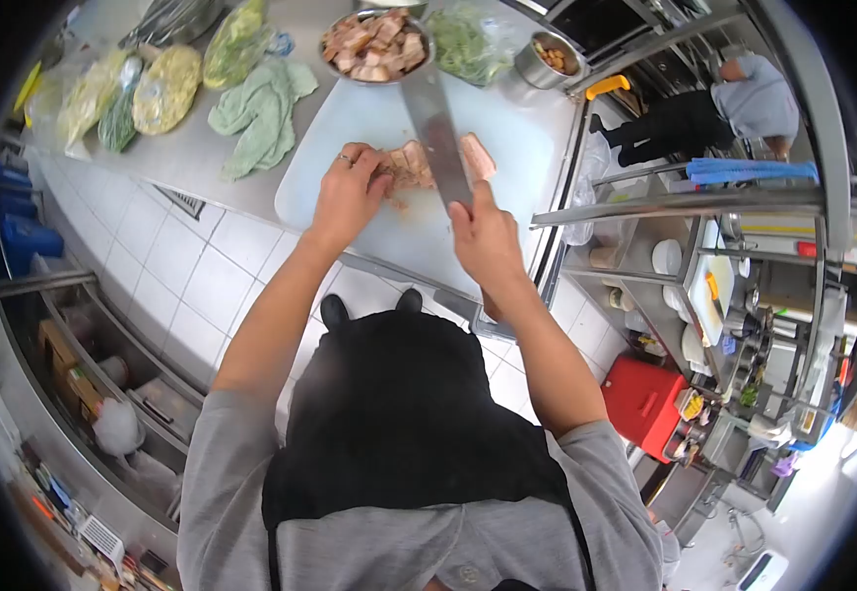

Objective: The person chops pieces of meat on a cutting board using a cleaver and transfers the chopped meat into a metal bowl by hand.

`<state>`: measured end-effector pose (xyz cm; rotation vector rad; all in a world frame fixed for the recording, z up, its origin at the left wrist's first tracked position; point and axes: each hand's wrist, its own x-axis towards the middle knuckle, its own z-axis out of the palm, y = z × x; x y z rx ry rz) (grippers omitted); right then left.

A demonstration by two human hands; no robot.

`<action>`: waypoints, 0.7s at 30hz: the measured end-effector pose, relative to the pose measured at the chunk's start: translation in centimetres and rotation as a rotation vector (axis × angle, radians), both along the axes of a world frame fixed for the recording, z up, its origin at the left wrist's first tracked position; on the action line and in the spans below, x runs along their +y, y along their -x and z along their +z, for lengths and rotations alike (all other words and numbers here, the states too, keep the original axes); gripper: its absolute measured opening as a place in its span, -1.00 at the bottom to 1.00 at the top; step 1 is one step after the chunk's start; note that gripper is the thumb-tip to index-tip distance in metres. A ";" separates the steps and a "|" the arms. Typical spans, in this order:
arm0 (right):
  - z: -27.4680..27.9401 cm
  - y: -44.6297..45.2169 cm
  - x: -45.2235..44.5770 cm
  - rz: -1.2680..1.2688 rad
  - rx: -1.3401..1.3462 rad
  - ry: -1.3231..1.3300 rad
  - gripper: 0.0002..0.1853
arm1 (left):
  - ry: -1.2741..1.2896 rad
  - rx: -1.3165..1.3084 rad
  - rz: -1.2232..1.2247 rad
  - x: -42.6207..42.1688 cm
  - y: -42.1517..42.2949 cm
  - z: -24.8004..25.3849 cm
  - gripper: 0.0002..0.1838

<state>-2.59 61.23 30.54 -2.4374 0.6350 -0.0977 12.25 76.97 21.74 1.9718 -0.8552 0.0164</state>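
Light: bright, quite even over the cutting board [522, 128] | Glare: floor at lower right [813, 517] is nearly white | Distortion: strong fisheye, steel post [837, 222] bends | Edges: black corners, bluish fringe, details soft

Meat [411, 165] lies on the cutting board [419, 251], right of the cloth [259, 113]

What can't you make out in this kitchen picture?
All in the head view:
Knife handle: mostly hidden inside the right hand.
Whatever lies under the blade: covered by it.
Any meat beneath the fingers of the left hand: covered by them.
Exact kind of bagged greens: blurred through the plastic.
What the other person is handling: too small to tell.
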 end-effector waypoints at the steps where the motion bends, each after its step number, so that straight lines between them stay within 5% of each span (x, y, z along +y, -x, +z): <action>1: 0.5 1.0 -1.0 -0.055 -0.012 -0.006 -0.67 | -0.054 0.029 -0.012 -0.6 -0.5 0.8 -0.59; 4: 1.2 4.6 -3.7 -0.167 0.000 -0.060 -0.73 | -0.119 -0.205 0.068 -1.7 -0.8 3.6 -0.45; 10: 2.0 9.2 -5.1 -0.387 -0.036 -0.390 -0.79 | -0.255 -0.576 -0.542 -11.8 -2.0 4.1 -0.22; 13: 0.9 11.7 -5.6 -0.389 -0.074 -0.391 -0.78 | -0.610 -0.102 -0.846 -15.0 -3.3 5.8 -0.31; 16: 0.9 13.7 -5.6 -0.432 -0.073 -0.468 -0.78 | -0.830 -0.236 -0.845 -15.3 -2.9 7.6 -0.41; 21: 0.0 14.4 -6.0 -0.439 -0.129 -0.570 -0.81 | -0.427 -0.019 -0.713 -12.8 -2.4 6.6 -0.54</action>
